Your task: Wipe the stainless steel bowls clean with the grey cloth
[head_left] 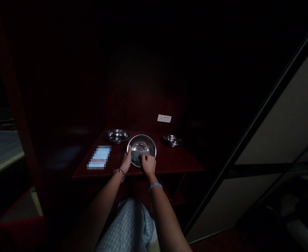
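Observation:
A shiny metal bowl is tilted toward me near the middle of the dark red desk. My left hand grips its left rim, thumb over the edge. Inside the bowl, my right hand is closed on a dark grey cloth pressed against the lower inner wall. The fingers of the right hand are partly hidden behind its back. Behind and to the left of this bowl lies a wide shallow metal bowl. Smaller stacked metal bowls stand to the right.
On the desk's left side lies a blurred-out bright rectangle. A white power socket is set in the back panel. Dark side panels enclose the desk, and a pale sliding door stands on the right. My knee in checked cloth is below the desk edge.

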Available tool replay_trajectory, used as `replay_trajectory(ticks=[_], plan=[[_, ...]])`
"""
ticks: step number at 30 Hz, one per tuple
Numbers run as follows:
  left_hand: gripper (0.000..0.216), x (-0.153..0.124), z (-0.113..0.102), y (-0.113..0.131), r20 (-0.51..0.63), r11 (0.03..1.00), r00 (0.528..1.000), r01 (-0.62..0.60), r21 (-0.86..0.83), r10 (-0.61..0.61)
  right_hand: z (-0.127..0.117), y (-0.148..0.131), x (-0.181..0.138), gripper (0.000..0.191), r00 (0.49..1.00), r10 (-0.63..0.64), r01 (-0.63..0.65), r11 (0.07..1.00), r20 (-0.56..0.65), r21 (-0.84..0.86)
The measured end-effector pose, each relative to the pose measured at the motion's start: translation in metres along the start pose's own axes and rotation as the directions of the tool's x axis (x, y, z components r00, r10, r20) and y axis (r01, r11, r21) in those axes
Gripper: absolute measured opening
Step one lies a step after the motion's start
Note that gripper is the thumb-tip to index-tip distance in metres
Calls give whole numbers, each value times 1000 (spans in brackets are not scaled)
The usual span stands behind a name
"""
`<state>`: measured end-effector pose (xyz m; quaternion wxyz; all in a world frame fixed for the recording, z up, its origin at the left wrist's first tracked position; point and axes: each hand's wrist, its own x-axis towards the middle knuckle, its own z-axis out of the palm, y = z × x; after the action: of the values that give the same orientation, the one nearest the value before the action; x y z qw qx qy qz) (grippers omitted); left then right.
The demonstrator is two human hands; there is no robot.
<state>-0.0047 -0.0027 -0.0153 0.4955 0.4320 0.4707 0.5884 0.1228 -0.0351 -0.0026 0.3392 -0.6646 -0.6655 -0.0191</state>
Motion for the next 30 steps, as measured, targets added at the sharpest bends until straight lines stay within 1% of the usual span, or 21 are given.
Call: replay_trajectory(ticks=[2,4,9,13,17,21,24,30], plan=[[83,-3,0,3,-39,994,995,94,57,-91,0,0,0,58,998,62,-62,998,-34,-15],[81,-5,0,6,-48,988,990,133,77,-129,0,0,0,56,997,64,-65,998,-45,-21],[70,-6,0,9,-71,993,991,113,44,-109,-2,-3,1,55,997,74,-75,996,-16,-39],[59,-5,2,9,-65,995,993,94,-44,-96,-6,-5,1,52,994,102,-100,994,34,-52],[42,1,4,3,-64,988,997,28,-152,-38,-8,-6,2,49,992,110,-106,992,62,-62],[25,7,5,-5,-55,980,998,-1,-197,-10,-9,-6,2,47,991,110,-105,992,76,-68],[23,10,4,-9,-52,979,999,-13,-202,3,-8,-6,2,46,991,109,-104,992,76,-67],[22,12,4,-12,-76,980,997,0,-198,-15,-7,-7,2,47,990,111,-105,992,82,-66]])
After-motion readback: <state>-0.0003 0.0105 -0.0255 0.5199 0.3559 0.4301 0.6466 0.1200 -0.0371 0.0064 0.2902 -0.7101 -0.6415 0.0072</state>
